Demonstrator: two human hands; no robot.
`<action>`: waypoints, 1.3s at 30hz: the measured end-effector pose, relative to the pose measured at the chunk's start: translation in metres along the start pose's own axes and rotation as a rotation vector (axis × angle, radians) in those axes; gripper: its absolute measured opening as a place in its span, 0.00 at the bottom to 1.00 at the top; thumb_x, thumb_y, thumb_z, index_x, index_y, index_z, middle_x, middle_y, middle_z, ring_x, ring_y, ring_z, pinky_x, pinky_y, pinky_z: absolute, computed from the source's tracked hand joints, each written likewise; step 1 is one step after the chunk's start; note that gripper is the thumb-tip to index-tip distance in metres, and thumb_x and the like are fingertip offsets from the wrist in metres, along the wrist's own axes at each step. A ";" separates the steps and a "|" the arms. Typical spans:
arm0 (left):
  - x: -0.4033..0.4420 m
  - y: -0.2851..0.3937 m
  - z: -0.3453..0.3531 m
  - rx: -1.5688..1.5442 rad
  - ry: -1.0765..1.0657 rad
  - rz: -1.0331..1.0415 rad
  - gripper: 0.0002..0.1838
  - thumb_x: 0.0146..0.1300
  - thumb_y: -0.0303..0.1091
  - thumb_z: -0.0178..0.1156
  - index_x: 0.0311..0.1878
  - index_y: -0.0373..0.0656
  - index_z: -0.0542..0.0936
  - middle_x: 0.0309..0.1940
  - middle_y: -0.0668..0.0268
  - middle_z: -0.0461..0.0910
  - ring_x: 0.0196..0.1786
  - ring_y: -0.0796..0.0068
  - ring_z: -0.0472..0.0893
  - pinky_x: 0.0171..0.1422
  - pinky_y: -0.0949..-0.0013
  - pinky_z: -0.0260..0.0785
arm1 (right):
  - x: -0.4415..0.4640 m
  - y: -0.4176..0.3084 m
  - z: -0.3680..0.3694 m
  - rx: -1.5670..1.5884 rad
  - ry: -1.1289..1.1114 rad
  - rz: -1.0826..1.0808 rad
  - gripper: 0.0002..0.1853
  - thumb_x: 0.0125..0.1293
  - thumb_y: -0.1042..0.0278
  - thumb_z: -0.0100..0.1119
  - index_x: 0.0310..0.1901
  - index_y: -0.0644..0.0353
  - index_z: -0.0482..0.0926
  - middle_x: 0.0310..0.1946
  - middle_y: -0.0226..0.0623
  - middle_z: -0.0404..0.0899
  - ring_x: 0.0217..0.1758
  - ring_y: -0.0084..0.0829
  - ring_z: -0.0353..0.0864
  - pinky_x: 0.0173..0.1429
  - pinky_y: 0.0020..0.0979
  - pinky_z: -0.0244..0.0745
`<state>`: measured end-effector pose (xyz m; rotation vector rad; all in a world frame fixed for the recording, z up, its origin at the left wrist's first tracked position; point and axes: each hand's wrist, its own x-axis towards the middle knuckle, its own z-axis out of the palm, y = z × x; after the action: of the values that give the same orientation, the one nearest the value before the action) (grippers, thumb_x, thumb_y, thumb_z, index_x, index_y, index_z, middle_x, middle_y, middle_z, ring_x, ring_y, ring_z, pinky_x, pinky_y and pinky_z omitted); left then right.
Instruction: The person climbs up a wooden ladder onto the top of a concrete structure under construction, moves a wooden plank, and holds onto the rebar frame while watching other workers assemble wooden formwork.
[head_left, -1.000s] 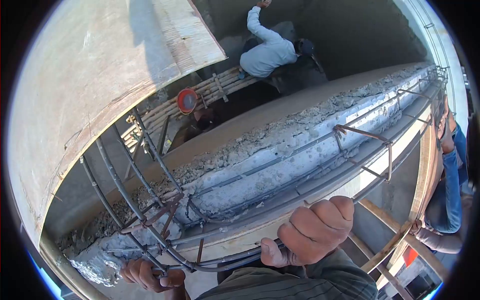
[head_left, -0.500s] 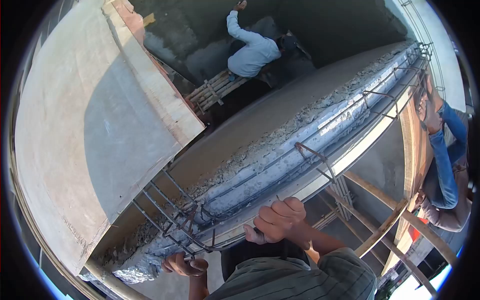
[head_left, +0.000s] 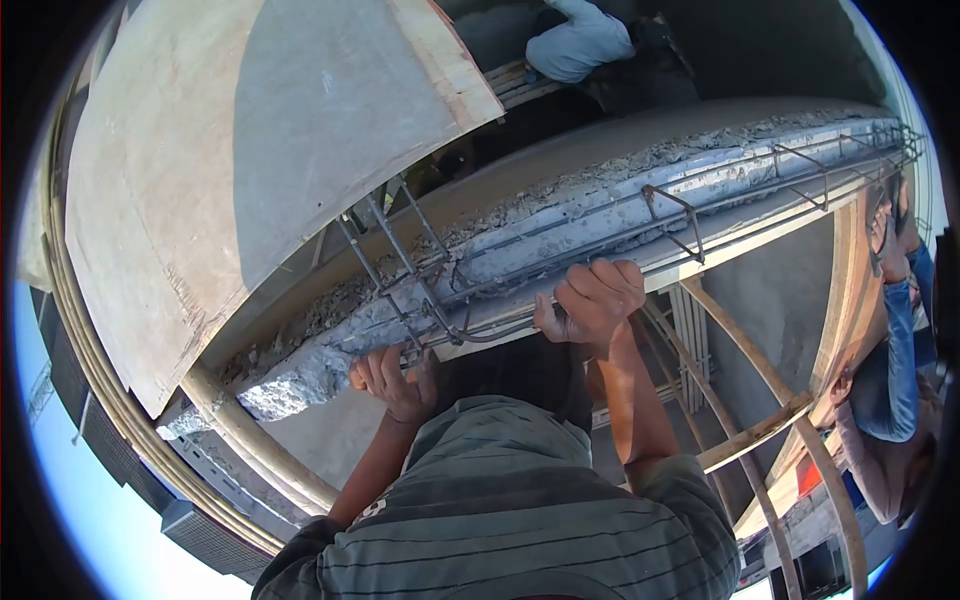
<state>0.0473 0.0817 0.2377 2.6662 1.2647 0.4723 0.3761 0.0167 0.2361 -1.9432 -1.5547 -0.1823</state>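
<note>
Board (head_left: 310, 130) overhanging rebar (head_left: 394, 238), poles (head_left: 265, 445), blue-sleeved co-worker (head_left: 902, 365)

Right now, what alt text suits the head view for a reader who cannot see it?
A person's left hand and right hand appear to grip a steel rebar cage along a rough concrete beam. A large board covers the upper left; a worker in a pale shirt shows at the top, another's blue sleeve at the right.

Panel (head_left: 300, 150) sat at ten o'clock, the beam (head_left: 570, 222) ran eight to two, rebar (head_left: 396, 244) lay along it, poles (head_left: 738, 338) crossed near four!
</note>
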 end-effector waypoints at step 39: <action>0.060 -0.017 -0.043 -0.166 -0.361 0.321 0.19 0.69 0.53 0.71 0.43 0.44 0.86 0.29 0.55 0.86 0.32 0.48 0.86 0.36 0.50 0.77 | -0.012 -0.010 -0.007 -0.094 -0.055 0.047 0.13 0.54 0.52 0.68 0.20 0.50 0.84 0.22 0.27 0.78 0.33 0.34 0.79 0.46 0.41 0.68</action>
<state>0.0555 0.1387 0.2868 2.6580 0.6727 0.1136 0.3655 0.0037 0.2398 -2.0721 -1.5588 -0.1868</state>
